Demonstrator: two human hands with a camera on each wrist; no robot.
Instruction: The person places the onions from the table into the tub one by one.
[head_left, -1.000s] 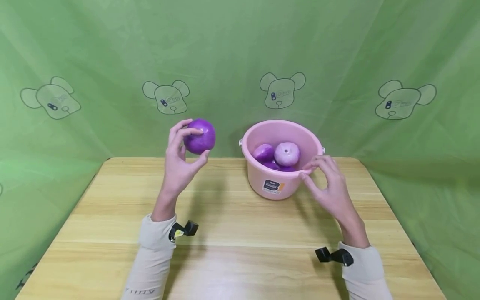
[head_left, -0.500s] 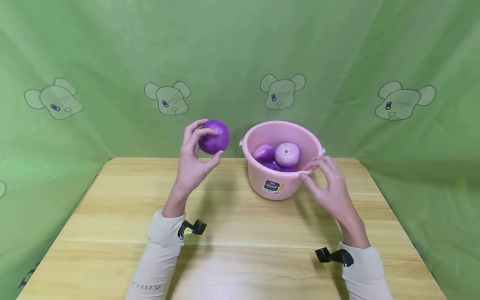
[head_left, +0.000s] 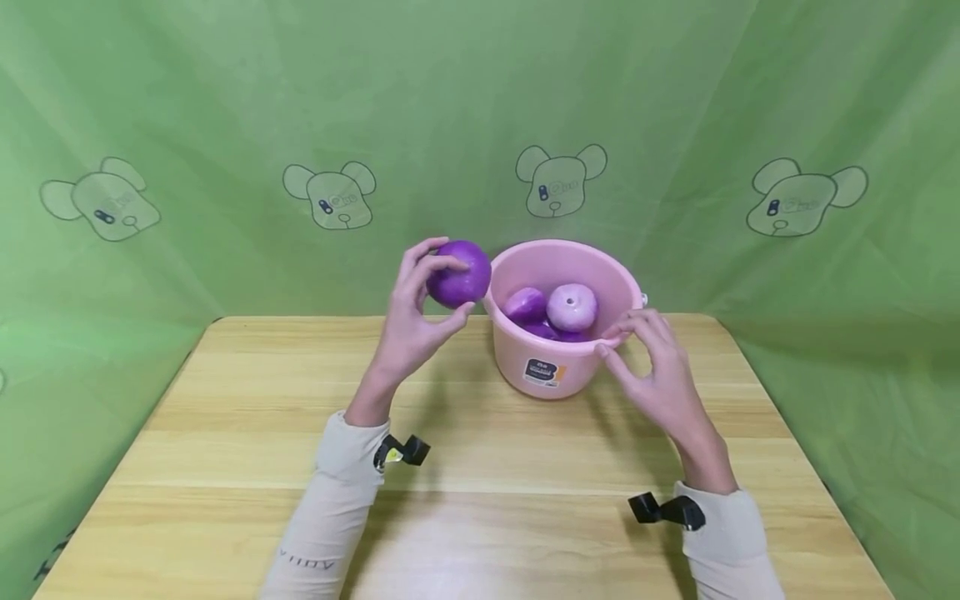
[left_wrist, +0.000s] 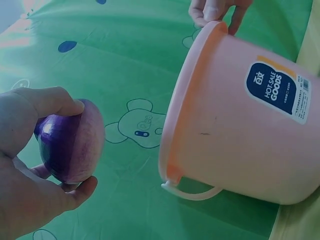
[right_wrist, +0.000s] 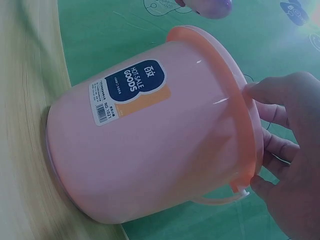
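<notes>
My left hand [head_left: 412, 329] holds a round purple onion [head_left: 462, 279] raised just left of the pink bucket [head_left: 512, 358], thumb below and fingers over the top. In the left wrist view this onion [left_wrist: 86, 142] has a dark purple side and a paler, streaked side, and it is apart from the bucket's rim. My right hand [head_left: 660, 375] pinches the rim at the bucket's near right. Several onions lie inside, among them a pale one [head_left: 572, 307] facing up and a darker one [head_left: 527, 306]; those at the bottom are partly hidden by the near wall.
The bucket stands upright near the back edge of a wooden table [head_left: 480, 458]. A green curtain [head_left: 450, 100] with bear-face drawings hangs behind and at both sides. The bucket's handle [right_wrist: 220, 200] hangs down at its side.
My left hand has moved steadily to the right with the onion, from well left of the bucket up to its left rim. My right hand has stayed on the rim.
</notes>
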